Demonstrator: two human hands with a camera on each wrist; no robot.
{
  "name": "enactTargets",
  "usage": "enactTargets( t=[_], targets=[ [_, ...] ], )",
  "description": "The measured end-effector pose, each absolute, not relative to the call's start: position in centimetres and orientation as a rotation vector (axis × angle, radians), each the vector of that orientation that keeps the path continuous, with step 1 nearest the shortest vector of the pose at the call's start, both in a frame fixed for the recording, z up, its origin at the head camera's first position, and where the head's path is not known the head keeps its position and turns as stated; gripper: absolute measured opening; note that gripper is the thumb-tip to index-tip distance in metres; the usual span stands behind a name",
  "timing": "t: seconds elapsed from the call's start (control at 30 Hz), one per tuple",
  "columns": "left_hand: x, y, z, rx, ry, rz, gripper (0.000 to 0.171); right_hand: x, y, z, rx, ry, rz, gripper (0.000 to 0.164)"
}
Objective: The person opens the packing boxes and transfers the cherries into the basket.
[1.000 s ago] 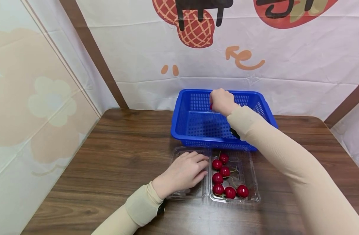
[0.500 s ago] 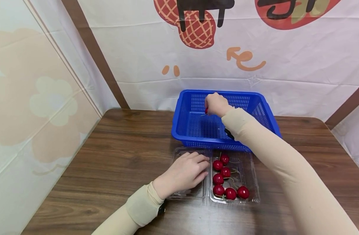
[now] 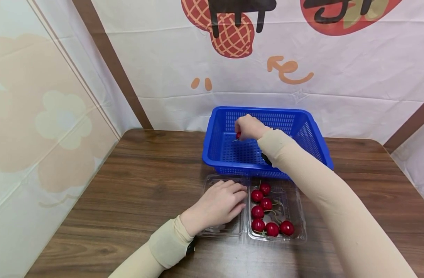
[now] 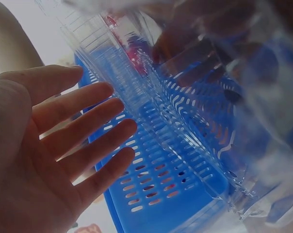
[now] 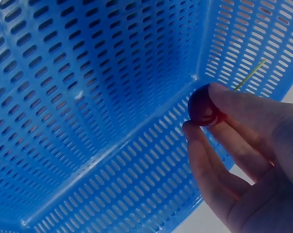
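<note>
Right now the right hand (image 3: 248,127) pinches a red cherry (image 5: 203,107) between thumb and fingertips, holding it inside the blue basket (image 3: 218,152), above the slotted floor near the left wall. The left hand (image 3: 215,206) lies flat with relaxed, spread fingers on the empty half of a clear plastic clamshell (image 3: 300,235). Six more cherries (image 3: 262,212) sit in the clamshell's other half, just in front of the basket, all on a dark wooden table (image 3: 128,185).
</note>
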State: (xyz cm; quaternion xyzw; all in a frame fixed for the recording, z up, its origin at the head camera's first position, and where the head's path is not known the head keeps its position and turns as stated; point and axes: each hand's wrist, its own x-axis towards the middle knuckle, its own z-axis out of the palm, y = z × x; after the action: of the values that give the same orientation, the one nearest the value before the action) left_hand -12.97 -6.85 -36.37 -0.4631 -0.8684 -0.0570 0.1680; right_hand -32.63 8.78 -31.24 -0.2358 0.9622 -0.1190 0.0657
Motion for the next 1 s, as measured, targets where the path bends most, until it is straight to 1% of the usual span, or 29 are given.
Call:
enactTargets(
  t=[0.23, 0.57, 0.8, 1.0],
  targets=[
    [-13.0, -6.9, -36.4, -1.32, -2.469, -0.165, 0.022, -32.7, 8.0, -31.6, -0.741, 2.886, -0.337, 0.025],
    [-12.9, -6.9, -36.4, -1.325, -2.461, -0.172, 0.022, -32.7, 6.5, -32.5, -0.803, 2.852, -0.275, 0.026],
    [-12.9, -6.9, -36.5, -1.325, -2.449, -0.168, 0.023, -32.8, 5.6, -32.9, -0.869, 2.841, -0.234, 0.029],
    [-12.8, -6.8, -36.4, -1.326, -2.453, -0.168, 0.023, -32.8, 5.5, -33.0, -0.856, 2.81, -0.256, 0.027]
  ],
)
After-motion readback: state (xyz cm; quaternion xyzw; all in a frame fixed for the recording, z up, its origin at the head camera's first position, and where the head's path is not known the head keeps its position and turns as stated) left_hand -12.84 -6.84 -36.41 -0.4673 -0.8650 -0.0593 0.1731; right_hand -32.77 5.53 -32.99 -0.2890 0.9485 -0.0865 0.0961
